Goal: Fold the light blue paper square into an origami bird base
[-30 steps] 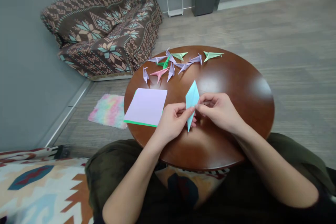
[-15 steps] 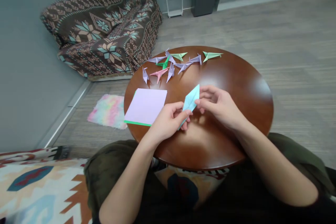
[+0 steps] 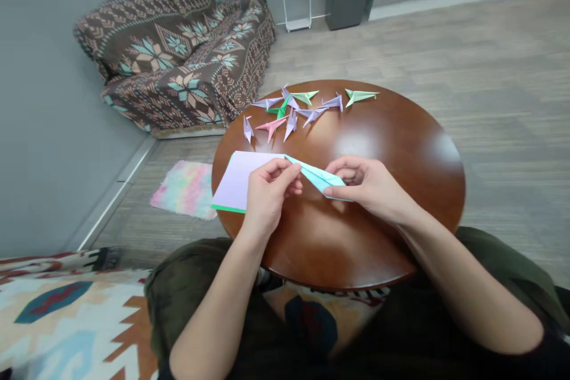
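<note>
A folded light-blue paper shape (image 3: 317, 176), long and pointed, lies nearly flat just above the round wooden table (image 3: 401, 148). My left hand (image 3: 267, 193) pinches its left tip with closed fingers. My right hand (image 3: 369, 187) grips its right end, thumb on top. A stack of square paper sheets (image 3: 238, 178), lilac on top with a green edge, lies under my left hand's fingers at the table's left.
Several finished folded paper figures (image 3: 291, 108) in purple, pink and green lie along the table's far edge. A patterned sofa (image 3: 178, 53) stands at the back left. A pastel rug (image 3: 184, 187) lies on the floor left of the table.
The blue paper shape has turned from upright to nearly horizontal. My left hand slid left along it to the tip, over the paper stack; my right hand stayed at the other end.
</note>
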Motion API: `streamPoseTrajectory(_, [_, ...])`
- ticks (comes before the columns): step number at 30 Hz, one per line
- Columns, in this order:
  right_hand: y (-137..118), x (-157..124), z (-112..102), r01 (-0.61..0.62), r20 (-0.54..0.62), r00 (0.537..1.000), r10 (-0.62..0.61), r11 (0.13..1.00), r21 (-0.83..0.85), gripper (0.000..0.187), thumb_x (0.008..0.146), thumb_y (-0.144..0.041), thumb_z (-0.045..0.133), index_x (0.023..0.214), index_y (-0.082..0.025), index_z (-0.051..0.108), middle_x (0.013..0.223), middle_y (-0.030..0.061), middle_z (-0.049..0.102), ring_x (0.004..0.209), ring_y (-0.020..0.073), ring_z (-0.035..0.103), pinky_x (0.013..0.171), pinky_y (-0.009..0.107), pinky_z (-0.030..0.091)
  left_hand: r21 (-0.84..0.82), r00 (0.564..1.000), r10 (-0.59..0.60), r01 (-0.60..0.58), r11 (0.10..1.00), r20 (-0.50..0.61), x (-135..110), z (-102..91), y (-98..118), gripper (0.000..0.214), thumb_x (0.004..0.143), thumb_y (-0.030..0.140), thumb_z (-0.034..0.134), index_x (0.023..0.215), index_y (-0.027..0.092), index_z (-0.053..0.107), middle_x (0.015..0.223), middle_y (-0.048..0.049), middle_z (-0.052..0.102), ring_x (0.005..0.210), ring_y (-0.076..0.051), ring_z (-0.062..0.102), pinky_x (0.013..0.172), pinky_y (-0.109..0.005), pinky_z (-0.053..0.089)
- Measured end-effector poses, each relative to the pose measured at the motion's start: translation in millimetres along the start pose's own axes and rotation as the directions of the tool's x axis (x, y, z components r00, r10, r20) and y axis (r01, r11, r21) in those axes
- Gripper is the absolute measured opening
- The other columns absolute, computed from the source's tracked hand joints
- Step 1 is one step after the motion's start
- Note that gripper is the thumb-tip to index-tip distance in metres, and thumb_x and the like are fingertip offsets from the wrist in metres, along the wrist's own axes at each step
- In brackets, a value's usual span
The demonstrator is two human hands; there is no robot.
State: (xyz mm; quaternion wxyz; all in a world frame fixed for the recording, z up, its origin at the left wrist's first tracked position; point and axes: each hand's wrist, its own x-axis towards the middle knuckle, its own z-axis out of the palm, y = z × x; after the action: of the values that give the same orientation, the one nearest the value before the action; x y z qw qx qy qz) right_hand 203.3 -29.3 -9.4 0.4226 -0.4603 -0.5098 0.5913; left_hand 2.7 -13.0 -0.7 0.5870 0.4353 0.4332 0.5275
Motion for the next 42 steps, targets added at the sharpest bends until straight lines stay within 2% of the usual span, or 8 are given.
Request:
streamPoseTrajectory(6, [-2,0,2,0.000,0.111,0.994,0.006,0.999,-0.051,0.032,0.076,-0.034,0.087,0.099,-0.018,0.072,0.086,0.0010,0.075,0.070,0.0147,0.063,0.063,0.026,0.046,0.120,0.997,0.059,-0.066,0.991,0.055,-4,4.0,-5,0.020,0.079,0.028,0.082,0.069,0.017,0.069,0.059,0.0014,0.065,0.052,-0.010,0.060,0.054,-0.021,0.051])
streamPoseTrajectory(12, [-4,-2,5,0.005,0.069,0.998,0.000,0.997,-0.078,0.020,0.084,-0.035,0.076,0.085,-0.016,0.072,0.072,-0.0007,0.067,0.062,0.0126,0.054,0.059,0.026,0.038,0.115,0.996,0.050,-0.058,0.992,0.072,-9,12.8,-10,0.019,0.081,0.028,0.082,0.070,0.016,0.071,0.059,0.0002,0.069,0.051,-0.010,0.063,0.056,-0.021,0.054])
streamPoseTrajectory(21, [-3,-2,4,0.041,-0.032,0.998,-0.047,0.985,-0.167,0.015,0.082,-0.027,0.075,0.072,-0.017,0.070,0.064,-0.0014,0.068,0.062,0.0130,0.053,0.064,0.027,0.038,-0.068,0.995,0.060,-0.066,0.995,-0.083,-12,24.9,-24,0.025,0.079,0.037,0.085,0.077,0.017,0.069,0.065,0.0009,0.071,0.059,-0.011,0.068,0.061,-0.020,0.058])
streamPoseTrajectory(26, [-3,-2,3,0.044,-0.025,0.999,-0.049,0.984,-0.173,0.011,0.077,-0.020,0.071,0.067,-0.017,0.069,0.062,-0.0023,0.067,0.060,0.0116,0.052,0.063,0.026,0.037,0.007,0.998,-0.024,0.024,1.000,0.059,-13,26.0,-24,0.024,0.079,0.033,0.086,0.075,0.015,0.071,0.062,-0.0001,0.070,0.054,-0.009,0.064,0.054,-0.019,0.053])
streamPoseTrajectory(31, [-4,-2,5,-0.005,-0.043,0.999,-0.003,0.982,-0.190,0.011,0.073,-0.019,0.069,0.062,-0.018,0.067,0.060,-0.0013,0.066,0.059,0.0128,0.054,0.060,0.027,0.039,0.094,0.999,0.048,-0.050,0.994,0.023,-16,30.2,-24,0.025,0.079,0.031,0.085,0.069,0.015,0.069,0.060,0.0004,0.069,0.049,-0.008,0.059,0.052,-0.020,0.050])
streamPoseTrajectory(36, [-3,-2,4,-0.019,-0.071,0.997,0.005,0.982,-0.190,0.009,0.071,-0.018,0.066,0.062,-0.019,0.067,0.060,0.0004,0.066,0.055,0.0140,0.055,0.058,0.029,0.041,0.088,0.987,0.137,-0.129,0.988,-0.083,-6,16.7,-19,0.026,0.080,0.036,0.086,0.075,0.015,0.072,0.063,0.0007,0.069,0.051,-0.009,0.060,0.050,-0.020,0.048])
streamPoseTrajectory(39, [-4,-1,1,-0.019,-0.076,0.997,0.007,0.986,-0.167,0.005,0.071,-0.022,0.071,0.068,-0.018,0.069,0.063,0.0019,0.069,0.059,0.0161,0.060,0.061,0.030,0.046,0.043,0.970,0.186,-0.182,0.982,-0.156,3,2.4,-10,0.029,0.076,0.034,0.089,0.068,0.016,0.067,0.059,0.0020,0.066,0.051,-0.008,0.058,0.049,-0.019,0.046])
streamPoseTrajectory(42, [-5,-1,-1,0.006,-0.037,0.999,-0.010,0.993,-0.115,0.018,0.071,-0.028,0.083,0.083,-0.017,0.075,0.079,0.0026,0.075,0.072,0.0175,0.065,0.071,0.030,0.049,0.049,0.996,0.067,-0.064,0.997,-0.051,5,-5.1,-5,0.028,0.072,0.031,0.091,0.067,0.014,0.069,0.059,0.0013,0.065,0.049,-0.007,0.055,0.046,-0.019,0.042])
